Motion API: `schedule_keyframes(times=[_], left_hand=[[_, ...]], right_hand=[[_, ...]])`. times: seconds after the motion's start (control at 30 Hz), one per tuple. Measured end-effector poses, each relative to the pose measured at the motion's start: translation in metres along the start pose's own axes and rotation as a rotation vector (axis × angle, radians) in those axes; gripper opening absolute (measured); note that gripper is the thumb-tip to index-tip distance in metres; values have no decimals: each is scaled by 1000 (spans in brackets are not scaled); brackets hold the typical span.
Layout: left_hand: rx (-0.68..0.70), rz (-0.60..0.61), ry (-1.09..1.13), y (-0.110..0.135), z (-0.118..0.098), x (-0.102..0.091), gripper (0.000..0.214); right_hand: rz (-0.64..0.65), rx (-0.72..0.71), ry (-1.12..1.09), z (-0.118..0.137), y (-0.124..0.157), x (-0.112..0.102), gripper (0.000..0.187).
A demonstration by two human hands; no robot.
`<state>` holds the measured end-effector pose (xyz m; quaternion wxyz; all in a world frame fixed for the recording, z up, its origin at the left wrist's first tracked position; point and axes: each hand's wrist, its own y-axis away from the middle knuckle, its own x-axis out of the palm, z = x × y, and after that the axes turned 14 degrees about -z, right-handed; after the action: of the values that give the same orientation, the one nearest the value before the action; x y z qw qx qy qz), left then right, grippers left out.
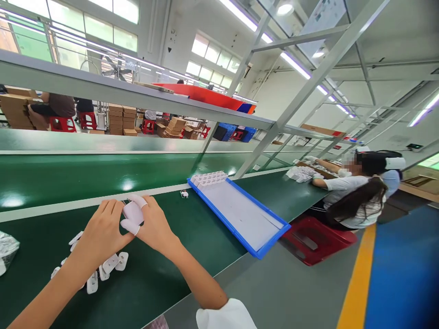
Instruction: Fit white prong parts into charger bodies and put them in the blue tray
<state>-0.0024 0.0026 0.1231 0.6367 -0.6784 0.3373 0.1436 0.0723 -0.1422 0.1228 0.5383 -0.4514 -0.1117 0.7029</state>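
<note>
My left hand (103, 230) and my right hand (154, 224) meet above the green work surface (192, 228), fingers curled toward each other. White finger cots cover my right thumb and forefinger. Between the two hands sits a small white part (131, 214), pinched by both. Several white plastic parts (103, 267) lie loose on the surface under my left wrist. One small white piece (184, 194) rests alone near the conveyor's edge.
A blue-rimmed white tray (240, 212) with rows of white parts at its far end lies to my right. A green conveyor belt (85, 176) runs behind. A co-worker (353, 194) sits further right. A red stool (315, 240) stands on the floor. A plastic bag (7, 249) is at far left.
</note>
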Motion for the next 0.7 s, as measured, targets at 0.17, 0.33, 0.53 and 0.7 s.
schedule_keyframes(times=[0.17, 0.33, 0.53, 0.7], left_hand=[[146, -18, -126, 11, -12, 20, 18], [169, 53, -77, 29, -29, 40, 35], [135, 424, -8, 52, -25, 67, 31], [214, 734, 138, 86, -59, 95, 44]], right_hand=[[71, 174, 37, -6, 18, -9, 50], [36, 401, -162, -54, 32, -29, 40], [-486, 692, 188, -185, 28, -118, 48], [-669, 858, 431, -284, 23, -217, 54]])
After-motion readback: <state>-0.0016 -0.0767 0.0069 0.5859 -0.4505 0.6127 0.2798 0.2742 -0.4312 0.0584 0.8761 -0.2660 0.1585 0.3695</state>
